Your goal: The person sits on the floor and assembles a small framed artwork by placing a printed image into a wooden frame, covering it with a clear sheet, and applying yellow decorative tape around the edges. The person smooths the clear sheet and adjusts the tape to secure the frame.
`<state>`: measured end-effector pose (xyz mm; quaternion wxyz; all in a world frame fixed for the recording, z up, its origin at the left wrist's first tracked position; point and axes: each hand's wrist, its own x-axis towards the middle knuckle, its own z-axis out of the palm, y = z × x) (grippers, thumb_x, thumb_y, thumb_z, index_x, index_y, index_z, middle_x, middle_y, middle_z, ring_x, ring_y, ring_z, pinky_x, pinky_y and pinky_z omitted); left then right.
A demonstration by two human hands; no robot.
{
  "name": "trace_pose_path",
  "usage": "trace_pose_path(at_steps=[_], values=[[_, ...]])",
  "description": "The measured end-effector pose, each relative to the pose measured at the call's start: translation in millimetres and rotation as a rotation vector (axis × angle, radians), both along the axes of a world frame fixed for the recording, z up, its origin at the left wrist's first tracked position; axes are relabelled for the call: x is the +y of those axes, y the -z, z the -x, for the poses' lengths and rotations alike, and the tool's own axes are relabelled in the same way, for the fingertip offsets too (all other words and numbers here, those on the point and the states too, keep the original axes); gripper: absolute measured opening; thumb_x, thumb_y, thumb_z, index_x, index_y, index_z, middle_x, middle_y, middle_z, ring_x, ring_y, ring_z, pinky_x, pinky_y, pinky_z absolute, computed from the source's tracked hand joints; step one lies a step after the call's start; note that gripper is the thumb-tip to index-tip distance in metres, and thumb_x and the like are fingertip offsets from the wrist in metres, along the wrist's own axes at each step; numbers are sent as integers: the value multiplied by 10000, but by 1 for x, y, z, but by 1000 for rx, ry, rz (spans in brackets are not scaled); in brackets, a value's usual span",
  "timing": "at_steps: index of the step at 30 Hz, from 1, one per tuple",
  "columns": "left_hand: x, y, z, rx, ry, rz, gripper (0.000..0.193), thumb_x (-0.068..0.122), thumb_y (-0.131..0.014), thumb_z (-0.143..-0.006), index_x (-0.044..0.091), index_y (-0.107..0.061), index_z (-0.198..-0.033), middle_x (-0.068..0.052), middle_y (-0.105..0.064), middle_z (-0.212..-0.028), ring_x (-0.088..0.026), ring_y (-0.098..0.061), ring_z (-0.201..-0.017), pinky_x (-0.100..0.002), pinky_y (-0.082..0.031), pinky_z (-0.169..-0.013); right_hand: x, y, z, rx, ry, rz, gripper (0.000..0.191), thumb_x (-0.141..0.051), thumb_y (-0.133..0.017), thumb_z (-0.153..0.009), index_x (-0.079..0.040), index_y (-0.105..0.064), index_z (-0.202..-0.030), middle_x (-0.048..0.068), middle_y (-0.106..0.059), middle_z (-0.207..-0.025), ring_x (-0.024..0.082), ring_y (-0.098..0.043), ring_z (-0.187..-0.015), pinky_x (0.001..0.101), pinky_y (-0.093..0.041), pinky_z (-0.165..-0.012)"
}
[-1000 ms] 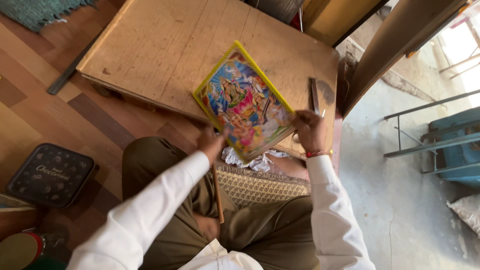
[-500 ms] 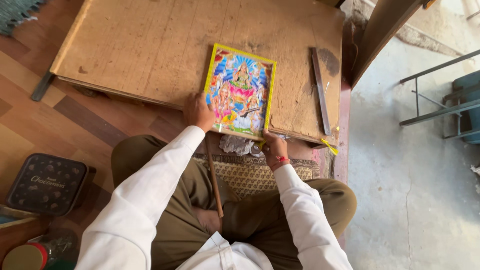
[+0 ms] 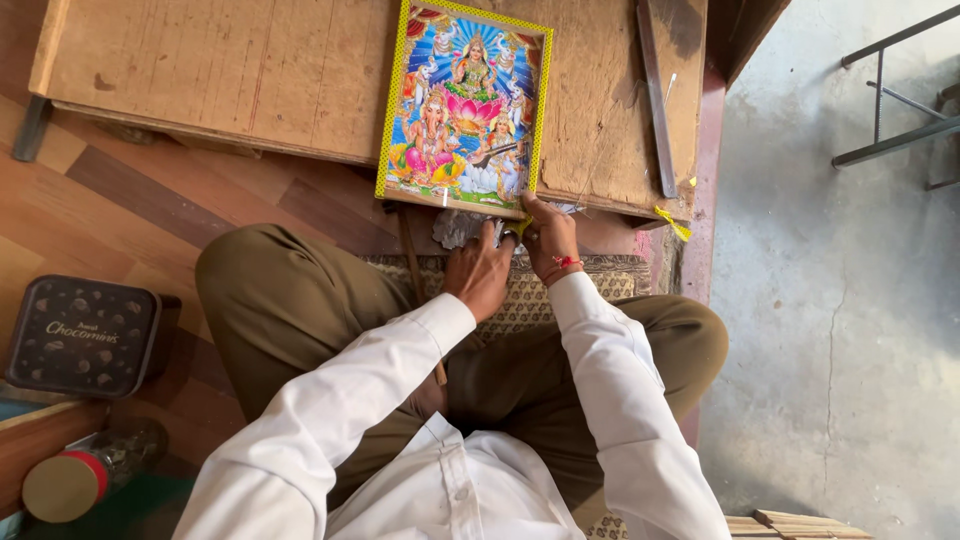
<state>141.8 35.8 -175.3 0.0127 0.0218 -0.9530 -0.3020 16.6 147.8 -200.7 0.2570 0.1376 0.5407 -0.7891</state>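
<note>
At tabletop (image 3: pixel 250 70) six o'clock edge | you squared picture (image 3: pixel 465 105) upright | right hand (image 3: pixel 548 238) pinched it; left hand (image 3: pixel 480 275) released, half-open

Bright picture (image 3: pixel 464 110): blue sky, pink flower, green and orange bits, edged all round in yellow with tiny dots. Under the picture, a pale brown wooden worktop (image 3: pixel 230 70) with thin grain lines and small dark marks. Right of the picture, a grey-brown flat bar (image 3: pixel 655 100) and a scrap of yellow tape (image 3: pixel 672 222). Below the picture, white sleeves (image 3: pixel 610 370), olive-brown trousers (image 3: pixel 270 300), a red thread (image 3: pixel 566 264) on one wrist. Tan mat (image 3: pixel 525 305) with a small criss-cross pattern. Far left of the picture, a black tin (image 3: pixel 82 336) dotted with little brown shapes. Red-brown striped plank floor (image 3: pixel 120 210).
</note>
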Motion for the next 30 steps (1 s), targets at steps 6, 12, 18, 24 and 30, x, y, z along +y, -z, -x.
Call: trace_pose_path(at_steps=[6, 12, 18, 24, 30], values=[[-4, 10, 8, 9, -6, 30, 281, 0, -668, -863, 54, -658, -1139, -240, -579, -1180, -382, -678, -845, -545, -520, -730, -6, 2, 2, 56, 13, -32, 252, -148, -794, -868, 32, -748, -1038, 74, -744, -911, 150, -681, -740, 283, -557, -654], [-97, -5, -20, 78, -98, 102, 246, 250, -767, -892, 94, -746, -1080, -154, -707, -1039, -331, -701, -820, -502, -538, -694, -8, -2, 4, 18, 30, -116, 266, -188, -806, -882, 3, -749, -1057, 53, -733, -915, 163, -650, -755, 318, -554, -707], [-185, -19, -25, 158, -297, 5, 335, 272, -877, -754, -32, -743, -803, -244, -705, -887, -443, -675, -872, -518, -543, -768, -12, -8, 8, -9, 45, -86, 213, -152, -782, -899, 11, -738, -1029, 79, -719, -904, 195, -669, -772, 355, -565, -721], [-189, -8, -1, -28, -523, -192, 493, 325, -933, -668, -75, -644, -670, -278, -648, -701, -427, -679, -679, -489, -524, -658, -20, -16, 7, -26, 30, -82, 203, -139, -757, -893, -2, -732, -1040, 76, -728, -914, 195, -686, -781, 364, -576, -732], [-195, -9, -5, 93, -594, -283, 520, 213, -994, -575, -96, -619, -758, -230, -684, -756, -338, -651, -666, -437, -503, -619, -20, -21, 2, -22, 33, -58, 227, -176, -740, -925, 3, -720, -1062, 84, -728, -934, 214, -701, -782, 361, -578, -744]])
